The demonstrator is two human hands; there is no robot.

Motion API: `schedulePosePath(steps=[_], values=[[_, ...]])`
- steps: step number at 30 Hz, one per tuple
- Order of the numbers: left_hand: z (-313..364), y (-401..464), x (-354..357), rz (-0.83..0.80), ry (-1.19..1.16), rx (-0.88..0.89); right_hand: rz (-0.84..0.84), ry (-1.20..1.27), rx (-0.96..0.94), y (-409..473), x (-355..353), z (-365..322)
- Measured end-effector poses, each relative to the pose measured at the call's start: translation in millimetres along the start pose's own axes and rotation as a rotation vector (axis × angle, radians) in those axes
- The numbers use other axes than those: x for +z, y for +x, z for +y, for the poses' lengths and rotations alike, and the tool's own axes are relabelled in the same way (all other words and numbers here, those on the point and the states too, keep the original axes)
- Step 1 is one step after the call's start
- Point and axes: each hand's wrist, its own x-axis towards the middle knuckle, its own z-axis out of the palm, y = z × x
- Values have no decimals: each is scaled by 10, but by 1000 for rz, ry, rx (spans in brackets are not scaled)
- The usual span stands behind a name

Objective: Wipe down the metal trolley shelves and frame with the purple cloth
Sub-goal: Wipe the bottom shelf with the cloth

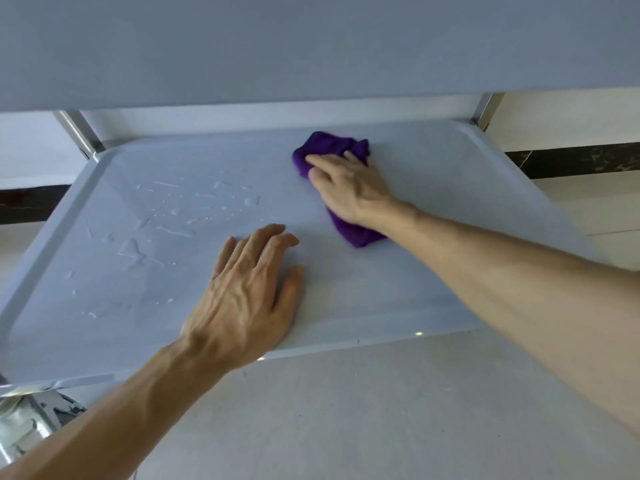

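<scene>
She's partway through the lower shelf [433, 265] of the trolley. Her right hand [349, 188] presses the purple cloth [329, 147] flat, its grip spread wide over the bunched fabric, toward the shelf's far side. Her left hand [242, 296] rests flat near the front edge, holding nothing. Water droplets [166, 223] sit well left of the cloth; I'd guess the next sweep goes there.
</scene>
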Motion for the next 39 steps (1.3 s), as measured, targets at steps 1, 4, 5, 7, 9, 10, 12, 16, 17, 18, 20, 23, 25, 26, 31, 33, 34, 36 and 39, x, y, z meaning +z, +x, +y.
schedulePosePath(steps=[1, 4, 5, 7, 9, 10, 12, 16, 17, 18, 20, 23, 25, 26, 31, 33, 34, 36, 39], values=[[1, 1, -5, 40, -45, -15, -25, 67, -17, -124, 44, -124], [-5, 31, -40, 177, -280, -135, -112, 493, -51, -542, 55, -346], [-7, 41, -52, 230, -345, -179, -144, 691, -49, -659, 3, -387], [-25, 53, -73, 303, -422, -247, -86, 903, -26, -802, -153, -371], [-37, 76, -104, 325, -405, -243, 72, 782, 16, -825, -301, -198], [-31, 109, -127, 331, -350, -201, 129, 637, 30, -824, -354, -82], [25, 269, -151, 304, -214, -72, 176, 354, 41, -841, -389, 181], [353, 744, 19, 45, -22, -64, 76, 45, 8, -916, -229, 461], [428, 822, 125, -59, 51, -82, 86, 14, -12, -923, -195, 483], [474, 862, 234, -153, 135, -87, 109, 10, -22, -923, -181, 490], [454, 857, 362, -251, 258, -49, 155, -3, -38, -917, -172, 501], [161, 812, 278, -227, 281, 55, 192, -34, -58, -915, -150, 514], [-185, 849, 142, -218, 281, 46, 204, -34, -56, -918, -142, 518], [-412, 882, 48, -212, 283, -15, 210, -29, -57, -916, -138, 517], [-1475, 924, -451, -156, 314, -507, 241, -41, -75, -904, -105, 517], [-1590, 923, -454, -137, 329, -540, 242, -65, -76, -903, -84, 501], [-1573, 940, -426, -122, 326, -531, 245, -78, -80, -902, -71, 496], [-1445, 992, -355, -115, 319, -495, 250, -103, -84, -896, -49, 491], [-1127, 1034, -199, -134, 364, -372, 245, -123, -70, -897, -55, 467]])
